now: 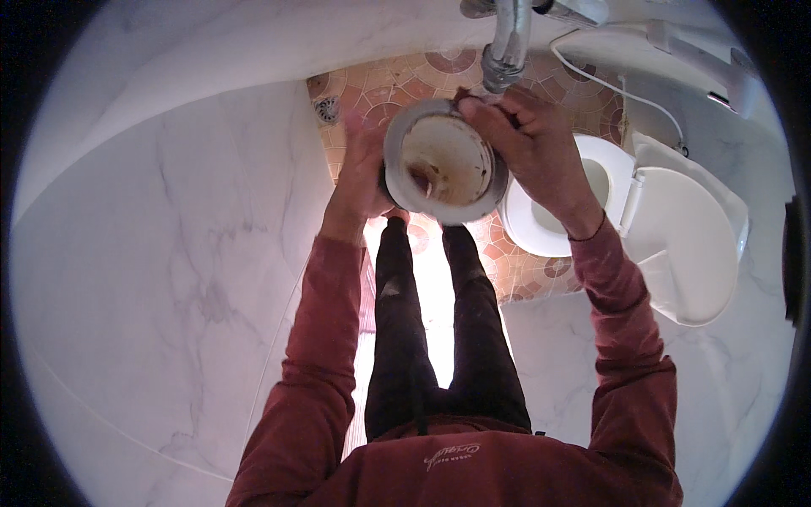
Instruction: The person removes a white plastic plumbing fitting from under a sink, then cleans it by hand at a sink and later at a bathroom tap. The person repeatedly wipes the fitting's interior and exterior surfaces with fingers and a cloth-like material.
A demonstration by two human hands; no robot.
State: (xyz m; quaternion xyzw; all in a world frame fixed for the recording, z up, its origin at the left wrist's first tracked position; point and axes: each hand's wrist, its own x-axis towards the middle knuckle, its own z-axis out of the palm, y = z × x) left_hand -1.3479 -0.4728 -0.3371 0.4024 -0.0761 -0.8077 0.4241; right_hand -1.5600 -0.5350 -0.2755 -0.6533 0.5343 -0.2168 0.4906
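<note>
Head view: wide-rimmed round pale bowl point(452, 156), blotched brown inside.

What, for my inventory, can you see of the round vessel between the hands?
The round vessel has a broad greyish rim and whitish, brown-stained interior, perhaps enamel, with a darker patch. It is held near the metal faucet, mouth toward the camera, left hand at its left, right hand at its upper-right rim.

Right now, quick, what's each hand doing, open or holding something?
Left hand: holding the pot at its left side.
Right hand: closed on the pot's upper-right rim, grip partly hidden.
</note>
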